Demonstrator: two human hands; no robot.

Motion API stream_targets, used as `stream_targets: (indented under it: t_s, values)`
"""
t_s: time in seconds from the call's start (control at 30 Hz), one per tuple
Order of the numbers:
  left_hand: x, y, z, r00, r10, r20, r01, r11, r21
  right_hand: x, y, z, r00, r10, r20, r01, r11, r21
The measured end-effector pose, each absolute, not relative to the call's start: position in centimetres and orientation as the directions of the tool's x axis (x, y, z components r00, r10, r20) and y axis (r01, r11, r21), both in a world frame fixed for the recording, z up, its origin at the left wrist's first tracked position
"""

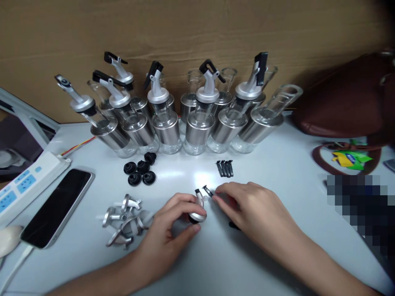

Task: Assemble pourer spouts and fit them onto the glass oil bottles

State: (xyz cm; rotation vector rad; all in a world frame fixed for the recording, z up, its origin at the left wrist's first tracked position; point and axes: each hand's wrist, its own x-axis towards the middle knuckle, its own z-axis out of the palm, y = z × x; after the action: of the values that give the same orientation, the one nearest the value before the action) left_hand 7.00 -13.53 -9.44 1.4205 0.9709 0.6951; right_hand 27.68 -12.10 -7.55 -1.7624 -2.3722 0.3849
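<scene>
Pourer top [198, 214], silver above black, is held by the fingers of the left hand [173, 224] over the worktop [293, 176]; at its one o'clock, near it, the right hand's [249, 203] fingers pinch a small black lever [207, 190]; black stoppers [142, 166] lie at ten o'clock, silver spouts [115, 216] at nine; bottles [166, 130] stand at twelve.
</scene>
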Motion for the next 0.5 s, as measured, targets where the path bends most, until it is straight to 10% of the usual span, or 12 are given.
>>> stream_targets:
  t_s: [0.5]
  values:
    - [6.75,-13.62,-9.60,0.460,0.869,-0.180,0.179,0.108,0.978,27.11,-12.39,-7.71,-0.254,0.960,-0.115,0.910,0.197,-0.366]
